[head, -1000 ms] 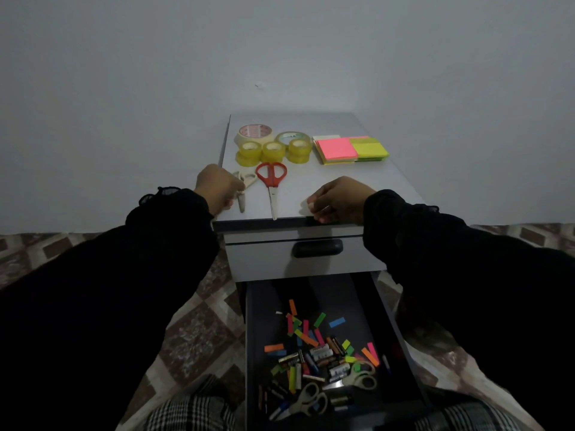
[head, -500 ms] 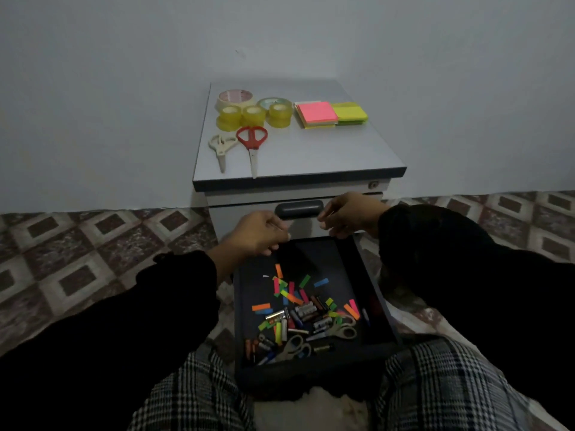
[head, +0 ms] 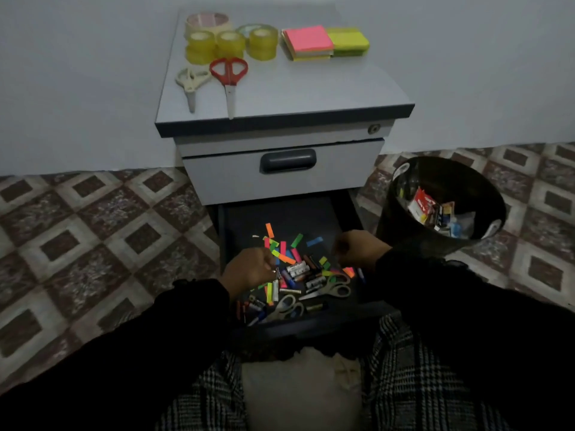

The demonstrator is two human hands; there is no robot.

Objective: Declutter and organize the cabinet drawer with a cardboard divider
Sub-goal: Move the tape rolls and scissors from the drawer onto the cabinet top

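Note:
The lower drawer (head: 280,213) of the grey cabinet (head: 280,178) is pulled out over my lap. A jumble lies in it: coloured paper strips (head: 283,248), batteries (head: 298,272) and two grey scissors (head: 333,289). My left hand (head: 249,270) is over the left side of the pile, and its curled fingertips pinch a small silvery item. Over the right side hovers my right hand (head: 357,247), fingers curled downward; whether it holds anything is hidden. No cardboard divider is in view.
On the cabinet top lie tape rolls (head: 230,42), red scissors (head: 228,76), beige scissors (head: 189,84) and sticky-note pads (head: 323,42). The upper drawer (head: 287,161) is closed. A black bin (head: 404,181) holding wrappers stands on the patterned floor right of the drawer.
Both hands came down from the cabinet top, past the upper drawer's handle, into the open lower drawer. The view tilted down, and the bin came into sight.

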